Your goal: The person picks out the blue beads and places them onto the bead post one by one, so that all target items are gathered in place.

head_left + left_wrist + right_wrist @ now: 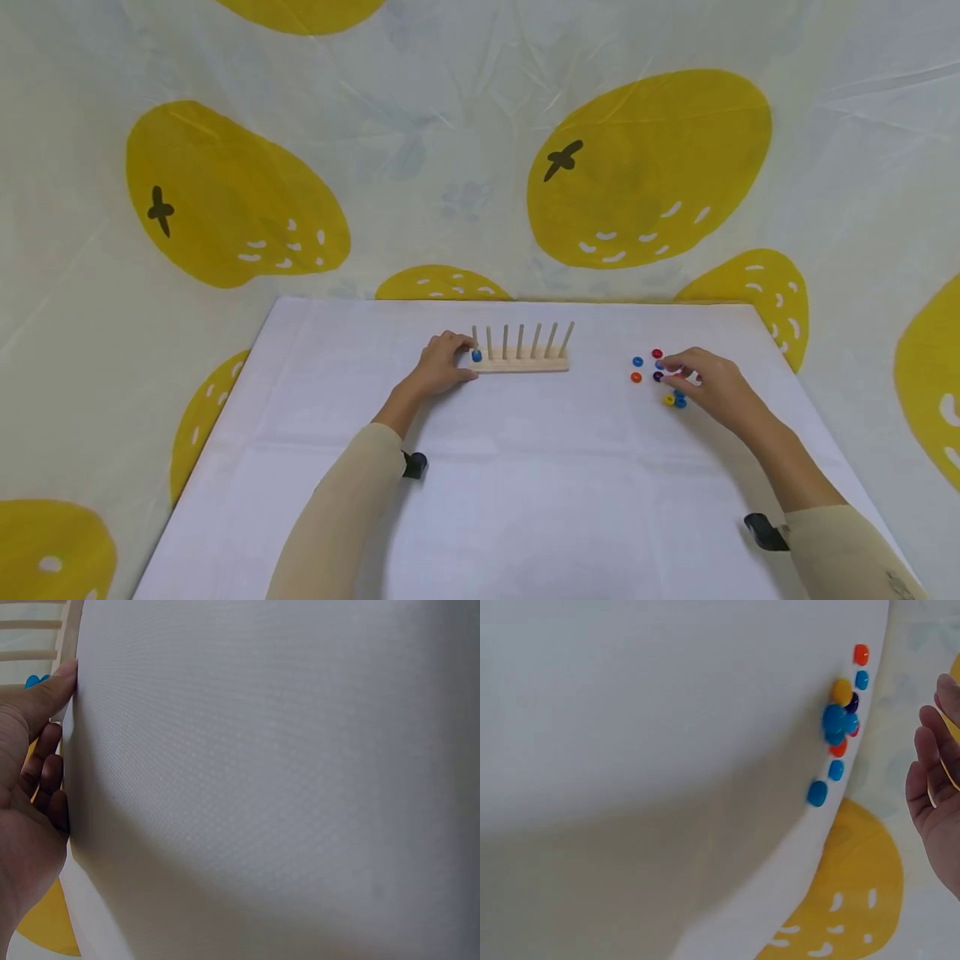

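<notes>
A wooden peg rack (525, 365) with a row of thin upright pegs stands on the table. Blue beads (476, 356) sit low on its leftmost peg. My left hand (438, 364) grips the rack's left end, its thumb (60, 686) against the front edge of the base in the left wrist view. On the right, my right hand (716, 387) hovers over scattered ring-like beads, thumb and forefinger apart. Around it are a red bead (657, 353), an orange bead (636, 377), a dark purple bead (657, 377), a yellow bead (669, 400) and several blue beads (817, 793). The hand partly covers some of them.
A white cloth (510, 483) covers the table. Behind it hangs a pale curtain (450, 167) with large yellow fruit prints. A small black device (414, 465) shows at the left wrist, and another black device (765, 532) at the right.
</notes>
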Available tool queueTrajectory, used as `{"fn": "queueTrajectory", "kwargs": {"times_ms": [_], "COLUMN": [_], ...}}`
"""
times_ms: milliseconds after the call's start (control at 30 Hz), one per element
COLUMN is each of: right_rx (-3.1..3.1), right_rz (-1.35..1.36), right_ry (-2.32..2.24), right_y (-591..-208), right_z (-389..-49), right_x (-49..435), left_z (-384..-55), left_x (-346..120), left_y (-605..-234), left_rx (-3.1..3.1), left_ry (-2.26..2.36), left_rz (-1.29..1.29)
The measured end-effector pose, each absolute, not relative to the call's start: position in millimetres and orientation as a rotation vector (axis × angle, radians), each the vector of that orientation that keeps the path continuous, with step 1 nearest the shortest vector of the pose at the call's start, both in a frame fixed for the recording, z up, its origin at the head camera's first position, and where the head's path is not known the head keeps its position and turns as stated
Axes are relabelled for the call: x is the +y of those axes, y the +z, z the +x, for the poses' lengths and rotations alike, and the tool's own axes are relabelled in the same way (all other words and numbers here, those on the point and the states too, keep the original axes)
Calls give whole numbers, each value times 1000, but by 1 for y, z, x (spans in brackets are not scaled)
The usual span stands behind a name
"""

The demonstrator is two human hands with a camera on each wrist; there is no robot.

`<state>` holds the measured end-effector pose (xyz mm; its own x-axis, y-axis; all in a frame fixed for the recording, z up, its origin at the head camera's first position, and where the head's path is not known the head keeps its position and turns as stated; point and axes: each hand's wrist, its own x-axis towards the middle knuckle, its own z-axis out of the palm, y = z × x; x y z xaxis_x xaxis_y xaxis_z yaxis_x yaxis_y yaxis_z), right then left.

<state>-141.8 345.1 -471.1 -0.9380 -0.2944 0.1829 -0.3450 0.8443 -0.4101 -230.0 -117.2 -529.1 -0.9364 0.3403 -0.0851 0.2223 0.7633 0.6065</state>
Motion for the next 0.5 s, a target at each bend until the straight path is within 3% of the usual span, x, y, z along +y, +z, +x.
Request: {"fn": "queueTrajectory", "kwargs": {"times_ms": [500], "right_rx": [-3100], "right_rz": [393], "right_ry": [670], "right_y": [-504], "right_z": [-128], "right_x": [371], "left_z": [-230], "left_x": [-118], "left_y": [-530], "left_rx": [2752], "left_ry": [912], "left_rz": [423]}}
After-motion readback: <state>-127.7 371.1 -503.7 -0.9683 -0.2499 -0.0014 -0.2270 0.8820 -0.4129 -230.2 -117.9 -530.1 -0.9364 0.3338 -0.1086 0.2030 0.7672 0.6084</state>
